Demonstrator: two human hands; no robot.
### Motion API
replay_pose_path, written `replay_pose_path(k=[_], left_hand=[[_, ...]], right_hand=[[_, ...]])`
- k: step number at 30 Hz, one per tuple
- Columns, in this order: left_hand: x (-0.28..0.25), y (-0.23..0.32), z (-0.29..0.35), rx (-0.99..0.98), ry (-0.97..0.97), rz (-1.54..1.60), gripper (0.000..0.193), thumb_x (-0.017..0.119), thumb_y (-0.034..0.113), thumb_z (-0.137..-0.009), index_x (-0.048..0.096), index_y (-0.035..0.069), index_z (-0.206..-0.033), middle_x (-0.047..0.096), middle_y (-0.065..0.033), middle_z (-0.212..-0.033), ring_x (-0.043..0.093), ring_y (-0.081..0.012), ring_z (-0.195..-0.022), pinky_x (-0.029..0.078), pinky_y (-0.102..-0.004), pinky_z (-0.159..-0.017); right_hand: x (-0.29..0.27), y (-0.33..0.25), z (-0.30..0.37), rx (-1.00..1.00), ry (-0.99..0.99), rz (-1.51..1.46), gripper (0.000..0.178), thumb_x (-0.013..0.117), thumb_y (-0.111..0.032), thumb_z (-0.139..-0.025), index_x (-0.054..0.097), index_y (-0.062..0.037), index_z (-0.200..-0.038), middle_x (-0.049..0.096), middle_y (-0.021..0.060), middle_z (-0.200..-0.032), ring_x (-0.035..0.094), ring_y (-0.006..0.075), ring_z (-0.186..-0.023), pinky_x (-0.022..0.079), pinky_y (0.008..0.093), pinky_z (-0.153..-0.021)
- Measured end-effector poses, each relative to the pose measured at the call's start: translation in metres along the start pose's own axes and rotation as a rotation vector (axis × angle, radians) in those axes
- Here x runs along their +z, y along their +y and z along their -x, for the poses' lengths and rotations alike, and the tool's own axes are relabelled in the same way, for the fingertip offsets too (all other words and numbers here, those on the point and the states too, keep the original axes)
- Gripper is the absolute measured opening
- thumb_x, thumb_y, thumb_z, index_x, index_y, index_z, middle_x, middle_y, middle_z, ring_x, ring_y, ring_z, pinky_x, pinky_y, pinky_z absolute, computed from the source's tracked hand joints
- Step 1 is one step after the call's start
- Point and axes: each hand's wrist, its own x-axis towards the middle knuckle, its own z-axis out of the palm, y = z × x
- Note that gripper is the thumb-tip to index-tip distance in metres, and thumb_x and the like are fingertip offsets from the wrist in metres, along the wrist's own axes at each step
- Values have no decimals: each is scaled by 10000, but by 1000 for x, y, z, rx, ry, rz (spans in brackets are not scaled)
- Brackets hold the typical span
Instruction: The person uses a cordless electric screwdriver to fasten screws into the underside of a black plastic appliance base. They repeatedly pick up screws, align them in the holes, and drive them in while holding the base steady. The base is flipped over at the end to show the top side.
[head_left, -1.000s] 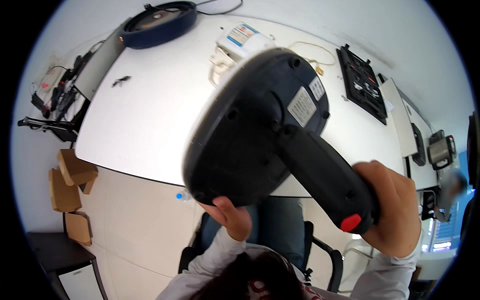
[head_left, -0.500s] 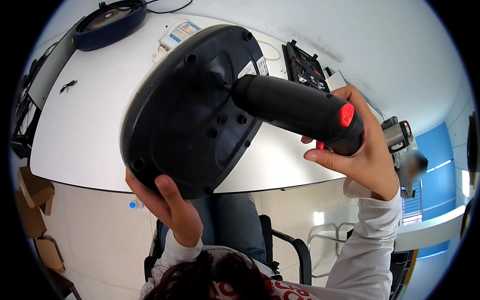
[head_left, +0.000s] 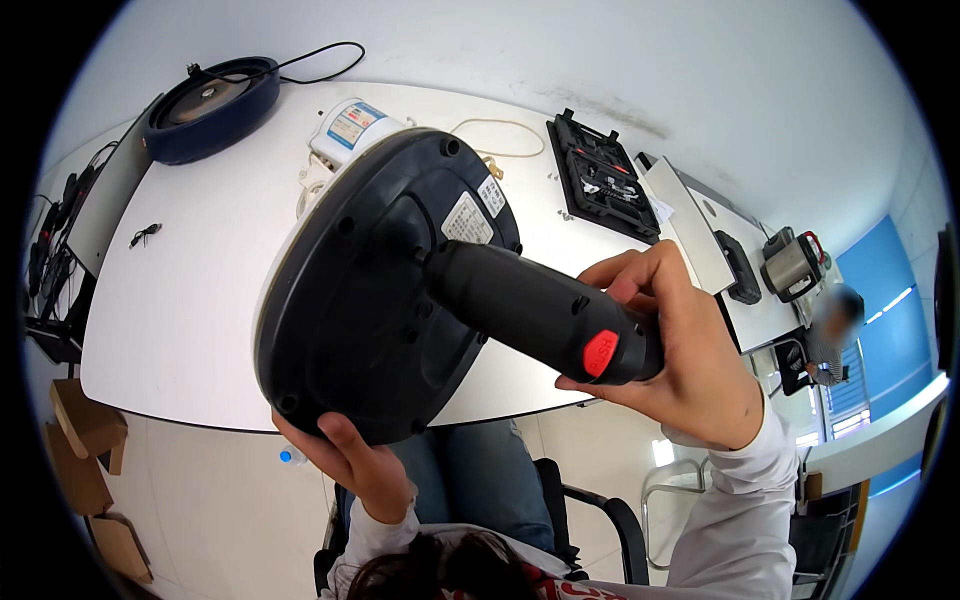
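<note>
Evidently both hands were busy with one thing: a large black base (head_left: 350,340), oval and light at the rim, held tilted above the worktop (head_left: 190,330) with its underside turned up toward the person. The left hand (head_left: 352,462) was clamped on the base's near edge, its thumb on the underside. The right hand (head_left: 692,350), well apart from the left and to the right of the base, was wrapped around the back end of a black power screwdriver (head_left: 520,305) with a red button (head_left: 600,354). The screwdriver slanted across the base, its tip pointing into a round hollow; in that shadow I could not tell whether it met a screw. Two white labels (head_left: 466,220) showed on the base beside the tip.

Just beyond the base's far end lay a white tub (head_left: 352,128) with a blue-and-white label. Further off, beyond the base to the left, sat a dark blue round tray (head_left: 205,130), and left of the base a small black cable (head_left: 145,236). Beyond the base to the right, an open black tool case (head_left: 605,180) rested on the worktop.
</note>
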Motion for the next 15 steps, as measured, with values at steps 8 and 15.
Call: replay_pose_path(k=[8, 15], left_hand=[[-5, -3, -3, 16, -66, 57, 791, 466, 585, -939, 277, -16, -1418, 531, -199, -1265, 644, -291, -1024, 567, -329, -829], [-7, -3, 1, 15, -78, 25, 772, 468, 577, -945, 273, -8, -1409, 517, -171, -1254, 604, -252, -1066, 535, -279, -838]], right_hand=[[0, -3, -2, 42, -34, 5, 688, 881, -62, -646, 386, -40, -1122, 633, 171, -1027, 697, 250, -860, 531, 314, -769], [-1, -6, 0, 83, -44, 4, 819, 873, -34, -623, 353, -47, -1255, 639, 138, -901, 660, 249, -752, 503, 304, -732]])
